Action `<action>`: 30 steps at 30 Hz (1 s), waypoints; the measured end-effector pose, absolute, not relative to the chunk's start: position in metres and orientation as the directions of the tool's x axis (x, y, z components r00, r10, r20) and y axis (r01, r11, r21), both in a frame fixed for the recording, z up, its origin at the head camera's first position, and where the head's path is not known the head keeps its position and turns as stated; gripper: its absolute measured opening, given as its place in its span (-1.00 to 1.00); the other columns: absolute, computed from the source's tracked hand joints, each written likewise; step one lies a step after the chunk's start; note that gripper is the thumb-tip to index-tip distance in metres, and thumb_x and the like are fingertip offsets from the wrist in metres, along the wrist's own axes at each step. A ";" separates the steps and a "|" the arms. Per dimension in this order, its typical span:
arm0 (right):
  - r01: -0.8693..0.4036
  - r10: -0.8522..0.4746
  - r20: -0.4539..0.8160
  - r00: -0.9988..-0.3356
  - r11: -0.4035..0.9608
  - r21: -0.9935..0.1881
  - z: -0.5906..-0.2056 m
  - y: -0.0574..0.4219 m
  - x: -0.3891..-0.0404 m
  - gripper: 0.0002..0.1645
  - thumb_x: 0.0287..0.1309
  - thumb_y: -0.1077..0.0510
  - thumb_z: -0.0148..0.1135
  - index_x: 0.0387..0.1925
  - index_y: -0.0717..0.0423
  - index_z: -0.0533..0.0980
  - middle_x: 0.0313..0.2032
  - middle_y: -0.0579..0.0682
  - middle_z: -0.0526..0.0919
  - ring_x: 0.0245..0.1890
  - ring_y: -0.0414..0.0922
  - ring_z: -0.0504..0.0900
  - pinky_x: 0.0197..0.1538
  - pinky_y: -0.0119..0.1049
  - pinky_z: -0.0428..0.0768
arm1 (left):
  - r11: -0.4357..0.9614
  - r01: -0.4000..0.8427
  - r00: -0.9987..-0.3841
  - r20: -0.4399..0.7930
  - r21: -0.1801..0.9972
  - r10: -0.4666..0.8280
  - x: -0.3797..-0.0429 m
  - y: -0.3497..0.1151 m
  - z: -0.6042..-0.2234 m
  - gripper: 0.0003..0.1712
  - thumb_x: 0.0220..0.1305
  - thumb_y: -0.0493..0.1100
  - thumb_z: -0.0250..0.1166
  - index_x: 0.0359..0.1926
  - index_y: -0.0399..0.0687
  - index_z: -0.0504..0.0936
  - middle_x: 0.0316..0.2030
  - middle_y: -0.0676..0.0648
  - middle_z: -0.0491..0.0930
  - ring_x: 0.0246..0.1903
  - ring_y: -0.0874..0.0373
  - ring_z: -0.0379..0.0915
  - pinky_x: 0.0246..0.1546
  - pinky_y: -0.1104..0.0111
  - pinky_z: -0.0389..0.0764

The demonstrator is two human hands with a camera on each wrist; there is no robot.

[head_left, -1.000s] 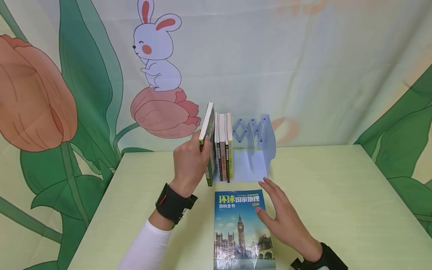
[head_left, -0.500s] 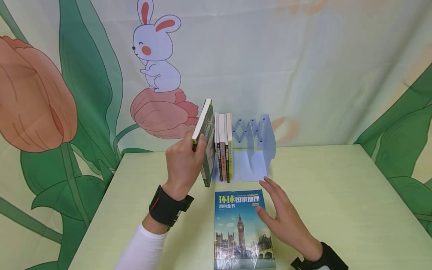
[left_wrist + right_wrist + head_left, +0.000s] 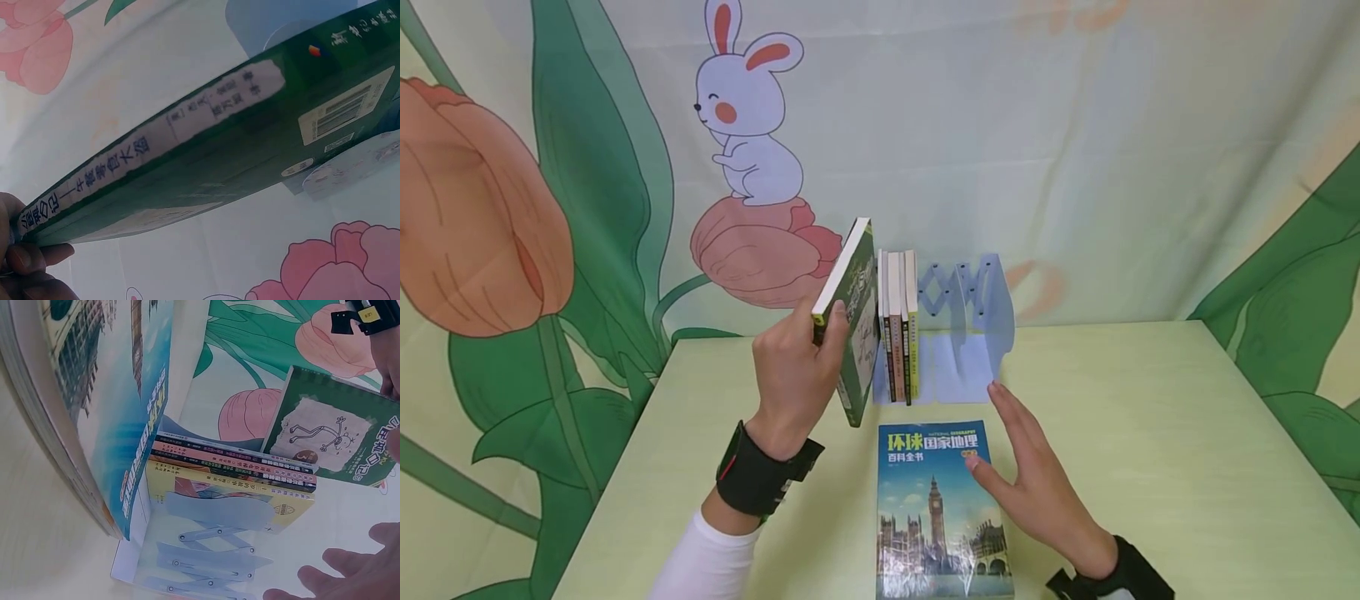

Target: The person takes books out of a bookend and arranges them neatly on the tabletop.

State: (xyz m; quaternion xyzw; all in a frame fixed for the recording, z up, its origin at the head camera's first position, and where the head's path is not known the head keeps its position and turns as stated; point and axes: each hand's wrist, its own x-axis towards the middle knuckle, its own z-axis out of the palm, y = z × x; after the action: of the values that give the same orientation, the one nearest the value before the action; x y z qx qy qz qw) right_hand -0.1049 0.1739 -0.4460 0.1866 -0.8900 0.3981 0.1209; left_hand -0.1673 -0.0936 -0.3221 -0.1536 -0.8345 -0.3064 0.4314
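Note:
My left hand [image 3: 796,367] grips a green book [image 3: 857,333] by its upper near corner, thumb on the cover side. The book leans left, beside a row of upright books [image 3: 898,325]. In the left wrist view its green spine [image 3: 187,131] and barcode show; the right wrist view shows a stick-figure drawing on its cover [image 3: 331,434]. The row stands in a light blue folding bookend [image 3: 966,367]. My right hand [image 3: 1045,492] hovers with fingers spread over the right edge of a blue book [image 3: 936,517] with a clock tower on its cover, lying flat.
All of this is on a pale yellow table [image 3: 1150,433]. A printed curtain [image 3: 1075,167] with a rabbit and tulips hangs behind the table's back edge. The bookend's right panel [image 3: 997,312] stands apart from the books.
The green book has come away from the row, tilting further left and toward me, with my left hand moving left and down. My right hand has shifted only slightly.

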 end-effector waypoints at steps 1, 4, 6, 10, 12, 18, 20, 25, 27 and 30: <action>-0.426 -0.233 0.363 -0.902 0.610 -0.669 -0.446 0.174 -0.105 0.06 0.24 -0.03 0.29 0.56 -0.28 -0.15 0.54 -0.02 0.01 0.49 0.14 0.12 0.27 0.33 0.31 | 0.761 0.525 -0.581 0.814 0.382 -0.007 -0.166 -0.094 -0.322 -0.70 0.37 -0.15 0.19 -0.14 -0.37 0.63 -0.36 -0.26 0.75 -0.66 0.01 0.59 -0.71 0.44 0.19; -0.417 -0.223 0.358 -0.907 0.596 -0.686 -0.445 0.174 -0.104 0.07 0.23 -0.02 0.30 0.56 -0.29 -0.15 0.55 -0.06 -0.01 0.50 0.12 0.12 0.28 0.33 0.29 | 0.748 0.531 -0.589 0.808 0.398 -0.012 -0.163 -0.097 -0.321 -0.70 0.37 -0.16 0.19 -0.12 -0.37 0.62 -0.32 -0.27 0.75 -0.58 -0.04 0.67 -0.71 0.40 0.33; -0.413 -0.219 0.355 -0.909 0.587 -0.696 -0.444 0.173 -0.103 0.08 0.22 -0.02 0.30 0.56 -0.29 -0.16 0.55 -0.07 -0.01 0.50 0.12 0.12 0.28 0.35 0.28 | 0.739 0.533 -0.595 0.803 0.412 -0.019 -0.159 -0.099 -0.321 -0.70 0.37 -0.16 0.20 -0.09 -0.37 0.62 -0.29 -0.28 0.74 -0.52 -0.08 0.71 -0.69 0.34 0.48; -0.416 -0.219 0.357 -0.908 0.576 -0.704 -0.442 0.173 -0.102 0.08 0.22 -0.01 0.31 0.56 -0.25 -0.15 0.55 -0.05 -0.02 0.50 0.15 0.11 0.27 0.38 0.26 | 0.723 0.540 -0.603 0.798 0.431 -0.025 -0.152 -0.102 -0.319 -0.67 0.36 -0.16 0.22 -0.01 -0.35 0.62 -0.22 -0.30 0.74 -0.41 -0.14 0.73 -0.60 0.21 0.63; -0.418 -0.220 0.358 -0.907 0.574 -0.705 -0.441 0.172 -0.101 0.08 0.22 -0.01 0.31 0.56 -0.22 -0.15 0.55 -0.03 -0.03 0.50 0.16 0.11 0.27 0.38 0.25 | 0.716 0.548 -0.600 0.799 0.432 -0.022 -0.149 -0.104 -0.318 -0.67 0.36 -0.17 0.22 0.01 -0.34 0.61 -0.21 -0.30 0.74 -0.38 -0.14 0.73 -0.58 0.19 0.65; -0.420 -0.211 0.368 -0.905 0.571 -0.705 -0.440 0.172 -0.101 0.09 0.21 -0.01 0.32 0.56 -0.24 -0.15 0.55 -0.03 -0.02 0.49 0.17 0.12 0.26 0.39 0.26 | 0.688 0.578 -0.587 0.810 0.438 -0.023 -0.138 -0.107 -0.315 -0.68 0.32 -0.22 0.24 0.01 -0.37 0.61 -0.22 -0.31 0.73 -0.36 -0.16 0.74 -0.55 0.15 0.66; -0.422 -0.208 0.373 -0.904 0.568 -0.706 -0.439 0.171 -0.101 0.10 0.20 0.00 0.33 0.56 -0.25 -0.15 0.55 -0.04 -0.01 0.49 0.17 0.12 0.26 0.39 0.26 | 0.674 0.587 -0.589 0.808 0.449 -0.025 -0.136 -0.107 -0.315 -0.67 0.31 -0.24 0.25 0.01 -0.38 0.61 -0.21 -0.32 0.73 -0.34 -0.17 0.74 -0.53 0.14 0.67; -0.432 -0.210 0.384 -0.899 0.564 -0.703 -0.439 0.171 -0.101 0.11 0.20 0.01 0.33 0.56 -0.23 -0.15 0.55 -0.04 -0.01 0.49 0.16 0.13 0.26 0.38 0.26 | 0.620 0.620 -0.606 0.796 0.481 -0.011 -0.132 -0.107 -0.314 -0.69 0.31 -0.27 0.25 0.00 -0.40 0.60 -0.19 -0.32 0.73 -0.32 -0.16 0.74 -0.52 0.17 0.67; -0.438 -0.208 0.392 -0.896 0.561 -0.703 -0.440 0.171 -0.101 0.11 0.20 0.02 0.33 0.56 -0.22 -0.15 0.55 -0.06 -0.02 0.49 0.15 0.13 0.27 0.38 0.26 | 0.594 0.634 -0.615 0.789 0.495 -0.001 -0.132 -0.108 -0.314 -0.70 0.32 -0.28 0.24 0.00 -0.39 0.60 -0.19 -0.31 0.73 -0.32 -0.13 0.74 -0.50 0.22 0.68; -0.448 -0.204 0.407 -0.890 0.550 -0.705 -0.440 0.170 -0.101 0.11 0.19 0.05 0.33 0.56 -0.20 -0.14 0.55 -0.07 -0.01 0.49 0.14 0.13 0.26 0.38 0.26 | 0.543 0.654 -0.633 0.774 0.527 0.009 -0.133 -0.109 -0.316 -0.71 0.32 -0.30 0.22 0.02 -0.36 0.61 -0.19 -0.30 0.73 -0.33 -0.09 0.75 -0.50 0.35 0.67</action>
State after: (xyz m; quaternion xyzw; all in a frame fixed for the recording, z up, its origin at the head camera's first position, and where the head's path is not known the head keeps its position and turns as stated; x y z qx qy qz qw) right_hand -0.1008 0.1700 -0.4395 0.1875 -0.8690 0.4359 0.1400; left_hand -0.1328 -0.1086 -0.3161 -0.2086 -0.7945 -0.4301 0.3744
